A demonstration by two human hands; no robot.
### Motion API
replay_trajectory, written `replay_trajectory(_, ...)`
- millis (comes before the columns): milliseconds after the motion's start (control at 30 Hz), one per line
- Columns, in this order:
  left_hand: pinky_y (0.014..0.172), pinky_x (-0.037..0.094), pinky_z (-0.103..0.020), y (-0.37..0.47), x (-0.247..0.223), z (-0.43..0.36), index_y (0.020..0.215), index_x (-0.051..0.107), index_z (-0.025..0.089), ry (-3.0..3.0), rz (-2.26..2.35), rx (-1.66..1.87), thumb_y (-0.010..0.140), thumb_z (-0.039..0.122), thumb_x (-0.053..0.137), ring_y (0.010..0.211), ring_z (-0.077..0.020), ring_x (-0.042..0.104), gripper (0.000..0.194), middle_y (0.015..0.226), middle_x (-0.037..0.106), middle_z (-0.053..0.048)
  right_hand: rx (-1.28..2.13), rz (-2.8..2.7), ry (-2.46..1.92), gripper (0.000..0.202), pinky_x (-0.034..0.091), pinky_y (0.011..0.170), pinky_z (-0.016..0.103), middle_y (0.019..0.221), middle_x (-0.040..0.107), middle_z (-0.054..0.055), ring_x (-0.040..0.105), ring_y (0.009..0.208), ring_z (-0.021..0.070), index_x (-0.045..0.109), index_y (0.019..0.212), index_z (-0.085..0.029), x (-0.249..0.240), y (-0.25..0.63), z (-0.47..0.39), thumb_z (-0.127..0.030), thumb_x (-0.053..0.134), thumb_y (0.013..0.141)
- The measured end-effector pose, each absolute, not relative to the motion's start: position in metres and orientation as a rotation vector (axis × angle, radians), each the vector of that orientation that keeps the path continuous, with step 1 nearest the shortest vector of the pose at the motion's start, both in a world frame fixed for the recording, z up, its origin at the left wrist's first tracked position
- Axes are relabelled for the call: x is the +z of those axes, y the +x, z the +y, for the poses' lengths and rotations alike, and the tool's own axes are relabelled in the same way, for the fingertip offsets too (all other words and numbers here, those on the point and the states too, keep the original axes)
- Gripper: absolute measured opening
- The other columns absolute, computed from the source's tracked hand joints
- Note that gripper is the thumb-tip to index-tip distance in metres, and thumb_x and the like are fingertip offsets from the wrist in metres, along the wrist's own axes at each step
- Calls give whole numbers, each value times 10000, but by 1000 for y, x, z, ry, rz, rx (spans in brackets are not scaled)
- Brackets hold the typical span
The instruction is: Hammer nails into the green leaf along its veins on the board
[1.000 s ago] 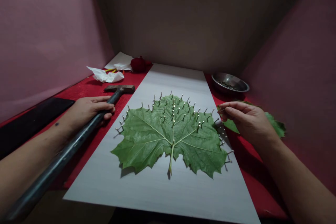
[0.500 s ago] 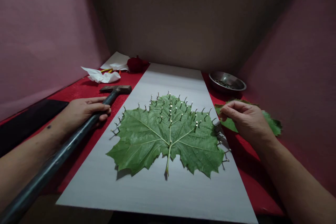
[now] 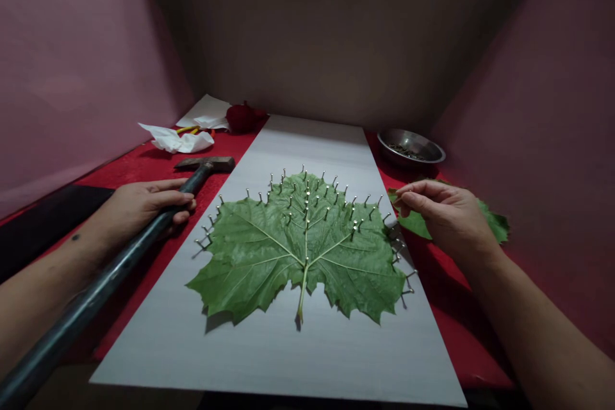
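Observation:
My left hand (image 3: 148, 205) is closed around the dark handle of a hammer (image 3: 204, 170), whose head lies over the red cloth left of the board. A large green leaf (image 3: 269, 250) is spread on a white board (image 3: 230, 359), stem toward me. Several nails (image 3: 354, 227) stand along its upper edge, sides and veins, some tilted. My right hand (image 3: 446, 211) hovers at the board's right edge, thumb and fingers pinched together. What the pinch holds, if anything, is too small to make out. Behind that hand lies a second leaf (image 3: 494, 221), partly hidden.
A metal bowl (image 3: 435, 154) with small pieces in it, probably nails, stands at the back right. Crumpled white tissue (image 3: 180, 141), yellow-handled items and a red object (image 3: 240, 117) are at the back left. A black item (image 3: 48, 224) lies beside my left forearm. Walls close in both sides.
The whole view has shifted a little, so things sit slightly farther left. My left hand keeps its hold on the hammer, and my right hand stays pinched near the board's edge.

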State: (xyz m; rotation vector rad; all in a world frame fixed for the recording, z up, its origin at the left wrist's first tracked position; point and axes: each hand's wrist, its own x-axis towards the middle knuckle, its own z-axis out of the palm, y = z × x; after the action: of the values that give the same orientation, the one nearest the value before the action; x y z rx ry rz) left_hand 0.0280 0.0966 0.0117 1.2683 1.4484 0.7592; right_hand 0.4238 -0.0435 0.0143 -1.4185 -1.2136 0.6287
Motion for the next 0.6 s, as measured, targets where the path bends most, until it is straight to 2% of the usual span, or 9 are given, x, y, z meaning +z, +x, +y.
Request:
replay_trajectory(367,352,405,-171,30,12,99,882,613,155,1277,1449,800,502,294,730,412,-110,521,421,508,580,8,611,-1214,-1425,149,495,630,265,830,692,45,582,648,112,700,871,-193,17,422,-44,-290,647,771)
replay_trajectory(467,341,391,-165,31,13,98,920,608,161,1278,1463,801,497,295,732,411,-109,523,461,519,590,9,615,-1193,-1402,179,491,627,265,860,693,51,582,653,112,697,911,-197,15,423,-44,-306,642,780)
replay_trajectory(600,357,411,-178,32,13,97,872,608,165,1294,1481,816,474,303,722,428,-112,532,437,539,595,1,607,-1191,-1413,198,492,629,268,843,696,57,592,659,122,695,906,-190,15,423,-44,-339,632,791)
